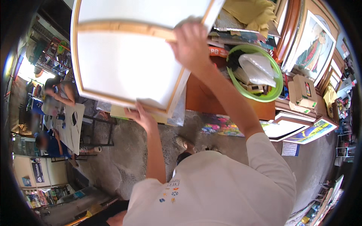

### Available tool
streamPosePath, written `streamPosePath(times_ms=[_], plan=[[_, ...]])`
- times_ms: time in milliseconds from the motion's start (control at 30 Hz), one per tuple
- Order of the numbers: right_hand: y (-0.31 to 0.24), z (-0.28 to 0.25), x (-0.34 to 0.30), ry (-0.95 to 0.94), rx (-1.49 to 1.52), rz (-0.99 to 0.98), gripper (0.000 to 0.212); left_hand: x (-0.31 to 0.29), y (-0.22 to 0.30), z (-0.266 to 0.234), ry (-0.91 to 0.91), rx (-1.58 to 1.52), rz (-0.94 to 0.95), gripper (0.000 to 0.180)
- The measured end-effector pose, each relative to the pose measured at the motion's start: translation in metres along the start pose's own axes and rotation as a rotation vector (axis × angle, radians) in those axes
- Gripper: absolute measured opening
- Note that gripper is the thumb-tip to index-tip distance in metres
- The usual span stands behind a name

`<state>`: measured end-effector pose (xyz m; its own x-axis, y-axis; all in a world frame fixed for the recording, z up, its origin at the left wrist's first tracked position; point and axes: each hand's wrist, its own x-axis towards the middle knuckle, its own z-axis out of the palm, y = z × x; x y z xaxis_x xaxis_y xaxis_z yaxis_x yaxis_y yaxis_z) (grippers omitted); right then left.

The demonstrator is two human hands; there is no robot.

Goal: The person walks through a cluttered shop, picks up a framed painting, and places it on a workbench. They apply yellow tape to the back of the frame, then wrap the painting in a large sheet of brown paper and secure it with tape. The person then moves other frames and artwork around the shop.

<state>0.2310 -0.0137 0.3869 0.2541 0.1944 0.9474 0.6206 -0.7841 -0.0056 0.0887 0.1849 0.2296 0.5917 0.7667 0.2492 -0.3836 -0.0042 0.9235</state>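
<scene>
A large stretched canvas [124, 60], its white back and pale wooden frame toward me, is tilted up in front of me. Across its back runs a wooden crossbar [124, 27]. My right hand [191, 45] is closed on the right side of the canvas, where the crossbar meets the edge; its fingers are a little blurred. At the lower edge, my left hand [144, 117] holds the frame from below, with some fingers hidden behind it.
Right of the canvas, a green basin [278, 88] holds plastic wrap and dark cloth on a brown table [211, 98]. Framed pictures [315, 45] lean at the right, with a cardboard box [302, 92] nearby. Two people sit by a white table [71, 130] at left.
</scene>
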Motion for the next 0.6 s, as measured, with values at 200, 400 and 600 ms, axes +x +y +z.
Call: streamPosePath(times_ms=[200, 400, 600], plan=[[0.068, -0.15, -0.002, 0.227, -0.487, 0.107, 0.028, -0.039, 0.092, 0.103, -0.182, -0.045, 0.161, 0.077], [0.151, -0.318, -0.064, 0.247, -0.569, 0.591, 0.031, -0.114, 0.114, 0.198, -0.479, -0.175, 0.599, 0.08], [0.14, -0.446, -0.183, 0.408, -0.818, 0.781, 0.05, -0.208, 0.156, 0.23, -1.087, -0.472, 0.528, 0.092]])
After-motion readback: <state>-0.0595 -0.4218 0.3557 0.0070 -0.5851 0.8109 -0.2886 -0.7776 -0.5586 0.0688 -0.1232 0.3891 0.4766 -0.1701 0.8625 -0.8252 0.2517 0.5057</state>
